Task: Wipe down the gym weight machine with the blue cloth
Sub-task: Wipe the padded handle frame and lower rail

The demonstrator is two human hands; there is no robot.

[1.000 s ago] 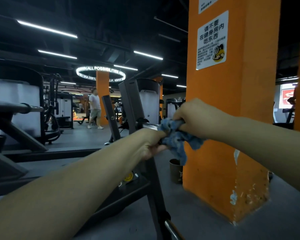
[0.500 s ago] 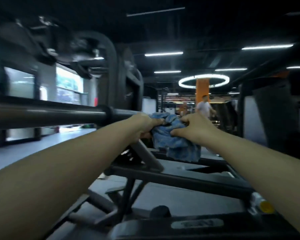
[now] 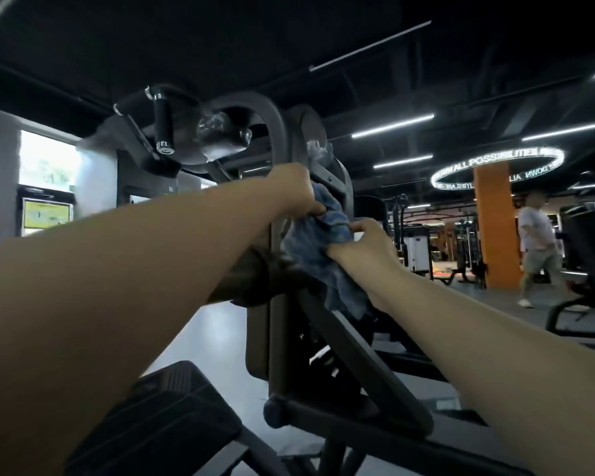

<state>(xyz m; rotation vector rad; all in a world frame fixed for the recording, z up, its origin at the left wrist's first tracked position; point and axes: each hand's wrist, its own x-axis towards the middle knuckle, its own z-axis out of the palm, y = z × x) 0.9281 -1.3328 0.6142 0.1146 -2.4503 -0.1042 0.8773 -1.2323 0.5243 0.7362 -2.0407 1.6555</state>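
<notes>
A crumpled blue cloth (image 3: pixel 318 242) hangs against the dark upright frame of the weight machine (image 3: pixel 279 338), near its middle. My left hand (image 3: pixel 294 190) grips the cloth's upper edge against the frame. Just below and to the right, my right hand (image 3: pixel 364 240) holds the cloth's right side with curled fingers. The cloth's lower part drapes down over a slanted frame bar (image 3: pixel 351 352). Black padded handles (image 3: pixel 160 127) stick out from the machine's top left.
A black padded seat (image 3: pixel 165 417) lies low at the left. A person (image 3: pixel 536 249) walks past at the right near an orange pillar (image 3: pixel 493 228). More machines stand behind at the right, and another machine's edge (image 3: pixel 588 255) is close at far right.
The view swung left from the orange pillar and horizontal bar to the machine's upright frame. Both hands carried the cloth up onto that frame, the left hand now above the right.
</notes>
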